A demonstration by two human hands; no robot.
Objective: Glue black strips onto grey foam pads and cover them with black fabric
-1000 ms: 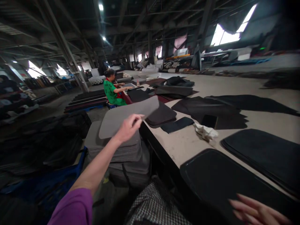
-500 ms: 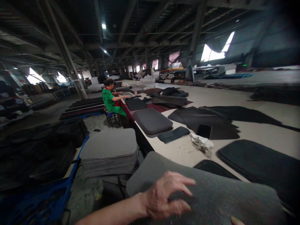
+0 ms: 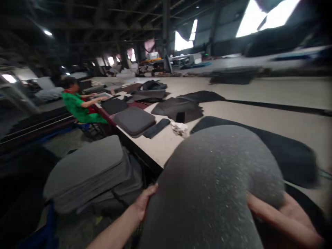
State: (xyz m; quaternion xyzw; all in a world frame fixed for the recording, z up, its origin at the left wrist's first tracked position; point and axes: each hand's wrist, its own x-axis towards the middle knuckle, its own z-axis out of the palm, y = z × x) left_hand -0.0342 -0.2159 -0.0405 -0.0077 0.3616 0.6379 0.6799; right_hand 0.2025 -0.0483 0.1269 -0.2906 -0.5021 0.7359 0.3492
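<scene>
A speckled dark grey mat [image 3: 207, 180] is raised in front of me, its far right part bent over in a curve. My left hand [image 3: 145, 204] grips the left edge, with the thumb on the near face and the other fingers hidden behind. On the other side, my right hand [image 3: 285, 214] is closed on the mat's curled right edge, partly covered by it. Left of my left hand stands a stack of grey mats [image 3: 85, 162] with rounded corners. Black mats [image 3: 293, 148] lie on the table beyond the held mat.
The long pale table [image 3: 158, 150] carries a small stack of dark mats [image 3: 135, 119], a black phone [image 3: 180, 117], a crumpled white cloth [image 3: 179, 129] and dark sheets [image 3: 173, 109]. A person in green [image 3: 75, 103] sits at its far left side.
The view has swung right. My left hand went from lying over the mat to gripping its left edge. My right hand came into view holding the other edge, and the mat is now lifted and bent.
</scene>
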